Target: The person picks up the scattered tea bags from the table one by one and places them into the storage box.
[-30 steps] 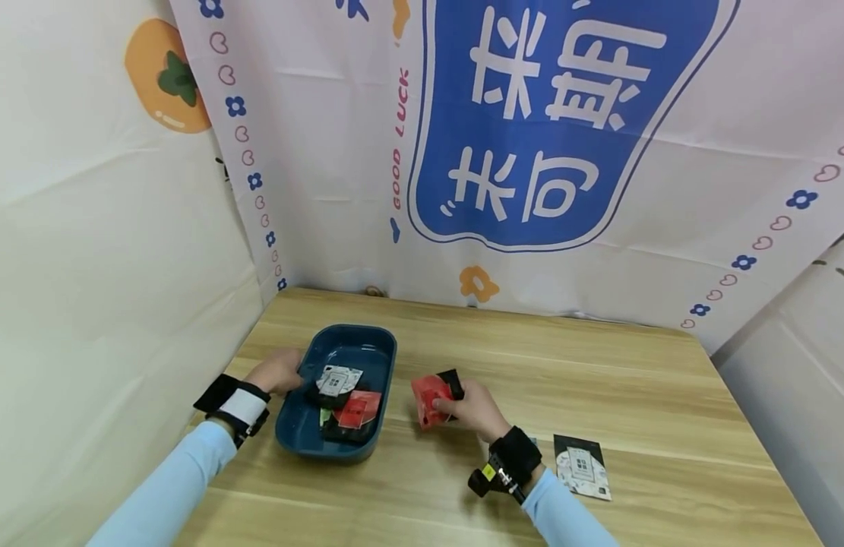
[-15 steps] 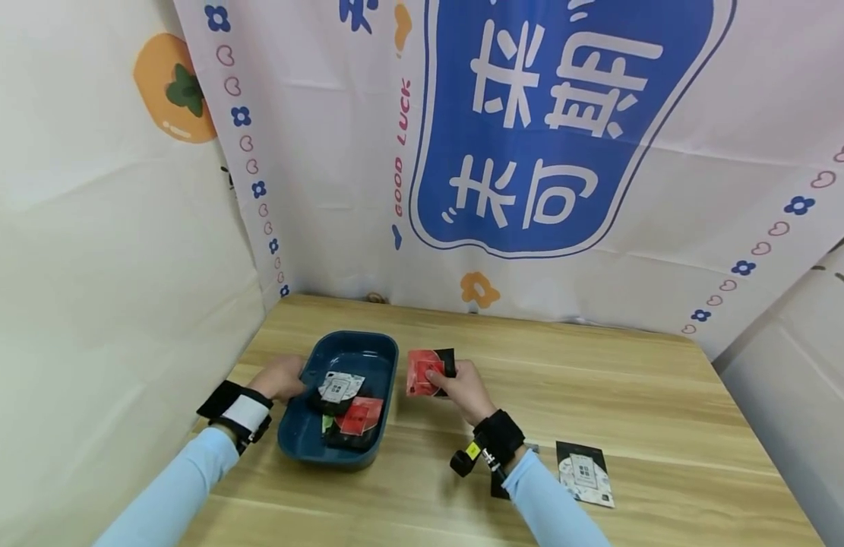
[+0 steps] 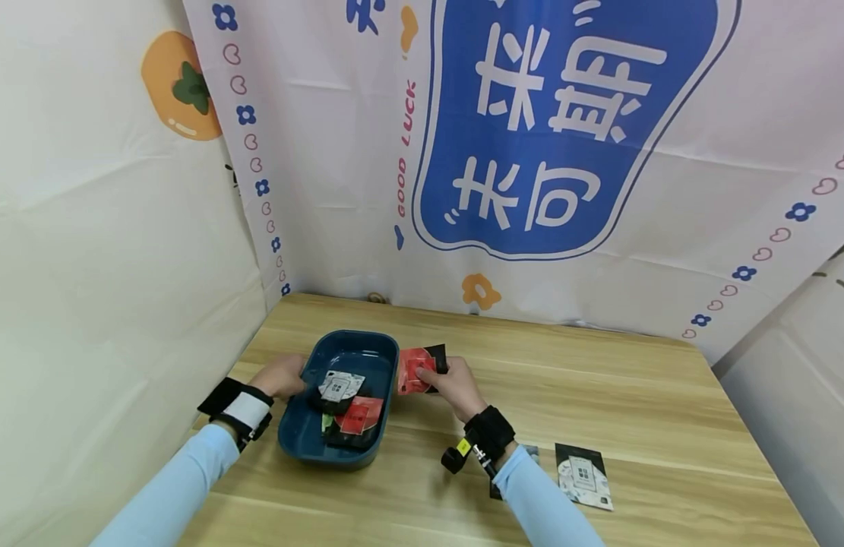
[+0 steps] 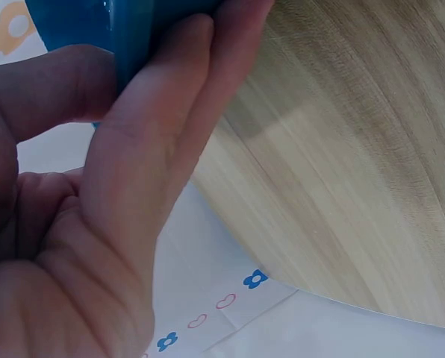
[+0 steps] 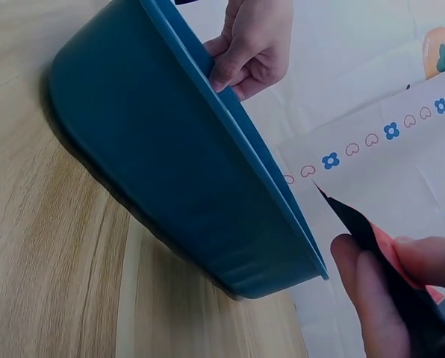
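Observation:
My left hand (image 3: 282, 376) pinches the left rim of a dark blue tub (image 3: 295, 441), thumb inside and fingers outside in the left wrist view. Inside the tub lie a black-and-white packet (image 3: 341, 386) and a red-and-black packet (image 3: 358, 418), with a bit of green showing beneath. Just off the tub's right rim, my right hand (image 3: 458, 386) holds another red-and-black sachet (image 3: 413, 370) between thumb and fingers. In the right wrist view this sachet (image 5: 364, 231) appears edge-on, beside the tub wall (image 5: 170, 164).
A black-and-white packet (image 3: 583, 476) lies flat on the wooden table (image 3: 640, 410) at the right. Another packet (image 3: 531, 453) is mostly hidden under my right forearm. A printed cloth (image 3: 339, 190) hangs behind the table's back edge.
My right hand has carried the red-and-black sachet left and away from me, up to the tub's right rim. The left hand stays on the tub's left rim.

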`<move>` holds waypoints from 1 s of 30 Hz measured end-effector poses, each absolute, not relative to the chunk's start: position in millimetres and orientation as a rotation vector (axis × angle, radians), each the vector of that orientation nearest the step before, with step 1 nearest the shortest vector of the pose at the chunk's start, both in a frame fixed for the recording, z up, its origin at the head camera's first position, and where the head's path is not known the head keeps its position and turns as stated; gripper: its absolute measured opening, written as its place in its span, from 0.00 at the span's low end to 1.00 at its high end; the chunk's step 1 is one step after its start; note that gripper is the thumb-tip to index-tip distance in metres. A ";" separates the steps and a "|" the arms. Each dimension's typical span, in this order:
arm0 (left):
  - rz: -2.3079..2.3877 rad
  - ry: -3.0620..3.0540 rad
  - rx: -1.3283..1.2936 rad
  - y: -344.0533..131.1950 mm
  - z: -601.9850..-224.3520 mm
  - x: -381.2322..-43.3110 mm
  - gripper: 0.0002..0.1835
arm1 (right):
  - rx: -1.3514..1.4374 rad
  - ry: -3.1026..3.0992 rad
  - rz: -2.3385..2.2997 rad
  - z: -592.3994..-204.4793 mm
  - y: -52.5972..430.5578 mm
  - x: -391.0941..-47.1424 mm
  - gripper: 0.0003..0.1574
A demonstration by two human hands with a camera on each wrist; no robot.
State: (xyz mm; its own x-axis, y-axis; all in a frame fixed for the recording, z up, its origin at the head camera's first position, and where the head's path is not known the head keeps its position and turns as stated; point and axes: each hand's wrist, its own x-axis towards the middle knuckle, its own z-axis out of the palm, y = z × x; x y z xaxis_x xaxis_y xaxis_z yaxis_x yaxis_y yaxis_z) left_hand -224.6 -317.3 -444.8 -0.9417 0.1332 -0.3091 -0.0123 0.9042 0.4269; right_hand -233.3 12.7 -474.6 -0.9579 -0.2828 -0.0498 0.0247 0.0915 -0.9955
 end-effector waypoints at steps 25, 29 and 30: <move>0.568 2.775 0.103 -319.2 -436.8 -223.6 0.12 | -0.287 2.112 -1.968 -470.6 -1.3 -239.1 0.12; 0.567 2.780 0.112 -317.9 -435.6 -223.0 0.13 | -0.303 2.104 -1.964 -469.7 -3.1 -236.4 0.12; 0.568 2.779 0.112 -317.5 -435.4 -222.9 0.14 | -0.306 2.096 -1.966 -469.3 -3.8 -235.7 0.12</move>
